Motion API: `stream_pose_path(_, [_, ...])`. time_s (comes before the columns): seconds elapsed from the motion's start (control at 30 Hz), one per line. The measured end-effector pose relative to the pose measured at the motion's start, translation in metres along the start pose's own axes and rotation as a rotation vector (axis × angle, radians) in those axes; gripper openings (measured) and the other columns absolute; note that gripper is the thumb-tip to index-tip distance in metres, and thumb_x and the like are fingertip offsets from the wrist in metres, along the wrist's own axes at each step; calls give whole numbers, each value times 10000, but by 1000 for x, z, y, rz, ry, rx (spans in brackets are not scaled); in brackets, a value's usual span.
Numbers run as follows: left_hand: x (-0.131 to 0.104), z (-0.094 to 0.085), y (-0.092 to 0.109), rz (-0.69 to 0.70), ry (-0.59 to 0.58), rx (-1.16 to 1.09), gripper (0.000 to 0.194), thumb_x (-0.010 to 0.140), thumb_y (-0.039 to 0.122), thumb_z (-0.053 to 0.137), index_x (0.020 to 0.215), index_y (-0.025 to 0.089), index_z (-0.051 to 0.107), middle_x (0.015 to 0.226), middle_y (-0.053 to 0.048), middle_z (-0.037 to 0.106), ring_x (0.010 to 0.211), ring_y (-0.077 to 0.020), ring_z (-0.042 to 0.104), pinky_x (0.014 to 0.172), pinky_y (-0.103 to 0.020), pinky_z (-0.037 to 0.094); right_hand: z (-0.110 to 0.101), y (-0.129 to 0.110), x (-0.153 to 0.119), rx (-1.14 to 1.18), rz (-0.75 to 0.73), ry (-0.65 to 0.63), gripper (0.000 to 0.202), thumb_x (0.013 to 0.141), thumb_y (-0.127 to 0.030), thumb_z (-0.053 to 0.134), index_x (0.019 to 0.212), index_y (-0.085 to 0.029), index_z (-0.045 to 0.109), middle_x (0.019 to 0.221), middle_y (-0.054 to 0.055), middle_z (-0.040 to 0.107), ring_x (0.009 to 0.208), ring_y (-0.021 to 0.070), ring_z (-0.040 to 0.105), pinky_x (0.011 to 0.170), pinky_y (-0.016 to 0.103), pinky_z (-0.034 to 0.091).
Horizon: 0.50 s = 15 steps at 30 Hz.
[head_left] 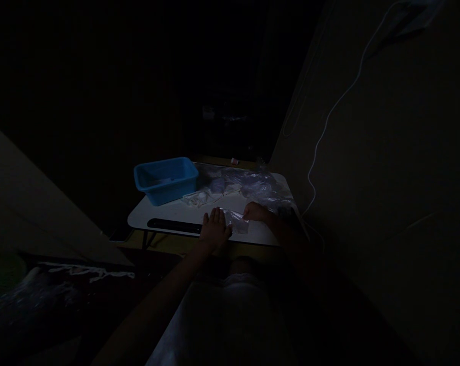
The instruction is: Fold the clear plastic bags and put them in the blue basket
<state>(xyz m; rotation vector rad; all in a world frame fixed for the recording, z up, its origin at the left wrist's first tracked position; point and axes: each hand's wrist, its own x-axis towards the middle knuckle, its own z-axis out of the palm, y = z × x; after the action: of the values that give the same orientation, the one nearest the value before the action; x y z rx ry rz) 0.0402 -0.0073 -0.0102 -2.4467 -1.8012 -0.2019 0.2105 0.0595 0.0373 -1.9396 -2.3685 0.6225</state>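
On a small white table (169, 212), a clear plastic bag (237, 222) lies between my two hands. My left hand (215, 227) rests flat at the bag's left edge, fingers stretched out toward the far side. With closed fingers, my right hand (255, 211) pinches the bag's upper right part. Beyond the hands is a loose heap of clear plastic bags (258, 183). Small packed pieces in clear plastic (201, 197) lie left of the heap; the dim light hides what they contain.
A blue plastic basin (171, 189) stands at the table's far left. Along the near edge runs a dark slot (172, 224). A white cable (323, 129) hangs down the right wall. A small red-and-white item (235, 161) lies behind the table. The room is very dark.
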Motion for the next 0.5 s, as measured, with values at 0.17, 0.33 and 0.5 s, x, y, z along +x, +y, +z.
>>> stream_pose_path(0.17, [1, 2, -1, 1, 3, -4, 616, 860, 445, 207, 1303, 28, 306, 1377, -190, 261, 1283, -283, 194, 1008, -457, 169, 3, 2, -2, 57, -26, 65, 166, 621, -177, 625, 779, -173, 676, 776, 18, 672, 713, 156, 598, 590, 205, 426])
stream_pose_path(0.33, [1, 3, -1, -3, -5, -1, 614, 860, 443, 213, 1307, 32, 296, 1384, -188, 242, 1286, -280, 188, 1007, -463, 170, 7, 7, -2, 112, -61, 101, 153, 624, -161, 623, 765, -132, 674, 776, 44, 670, 687, 142, 592, 589, 202, 428])
stream_pose_path(0.5, [1, 4, -2, 5, 22, -3, 628, 861, 452, 202, 1320, 28, 262, 1388, -185, 229, 1286, -277, 190, 1012, -455, 173, 7, 13, 0, 162, -108, 177, 93, 628, -147, 580, 564, -132, 646, 553, 9, 616, 569, 116, 551, 531, 189, 401])
